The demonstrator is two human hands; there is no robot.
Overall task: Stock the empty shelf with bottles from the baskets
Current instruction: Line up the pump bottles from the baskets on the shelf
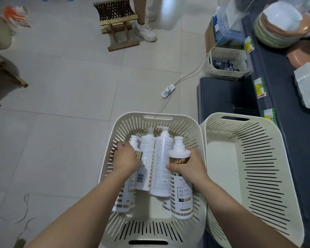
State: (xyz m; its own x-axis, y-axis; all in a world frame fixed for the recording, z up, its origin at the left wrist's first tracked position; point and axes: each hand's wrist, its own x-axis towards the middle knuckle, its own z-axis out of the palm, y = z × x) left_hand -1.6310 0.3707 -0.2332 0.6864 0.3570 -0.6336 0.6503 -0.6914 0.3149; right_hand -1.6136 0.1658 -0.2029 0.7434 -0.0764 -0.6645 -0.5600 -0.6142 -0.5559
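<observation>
The pump bottle with the gold-checked label stands tilted in the left basket, and the right hand is wrapped round its shoulder just below the white pump, fingers closed on it. To the left of that hand lie 2 more bottles on their backs, pumps pointing away from the person. The left hand is down on the far-left bottle, palm over it and fingers curling, though I can't tell whether it truly grips yet. To the right of the right hand sits a 2nd basket, with nothing showing in it. Beyond that runs the dark shelf, its lower deck bare.

This looks like the picking-up step, 1 bottle per hand. Next, I'd guess, the right hand must lift its bottle clear of the basket wall and carry it rightward over the 2nd basket to the shelf, setting it upright
</observation>
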